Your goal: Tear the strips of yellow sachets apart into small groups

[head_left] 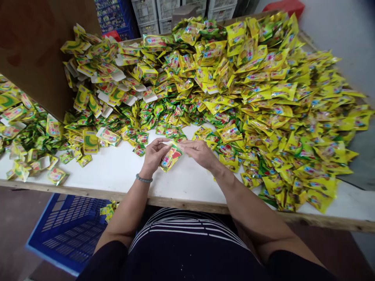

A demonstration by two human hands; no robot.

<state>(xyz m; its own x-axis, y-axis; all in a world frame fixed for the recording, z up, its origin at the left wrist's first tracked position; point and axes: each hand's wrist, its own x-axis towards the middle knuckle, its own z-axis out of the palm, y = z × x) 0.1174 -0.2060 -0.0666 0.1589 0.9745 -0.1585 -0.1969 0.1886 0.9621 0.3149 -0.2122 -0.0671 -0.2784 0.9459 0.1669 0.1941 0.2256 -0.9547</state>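
Just above the white table (123, 171), near its front edge, my left hand (155, 156) pinches the left side of a yellow-green packet (172, 157) with a red fruit print. My right hand (197, 151) is at the packet's upper right corner, its fingers pressed together; what its fingertips hold is too small to make out. Small green packets (139, 150) lie just left of my left hand. Beyond and to the right of my hands rises a large heap of yellow packets (275, 105). Open-ended small boxes (108, 136) lie at the left.
A large brown cardboard panel (43, 50) stands at the upper left, with more packets beside it. Below the table's left front edge is a blue basket (73, 222) holding some yellow packets. Blue and white crates (146, 13) stand behind the table.
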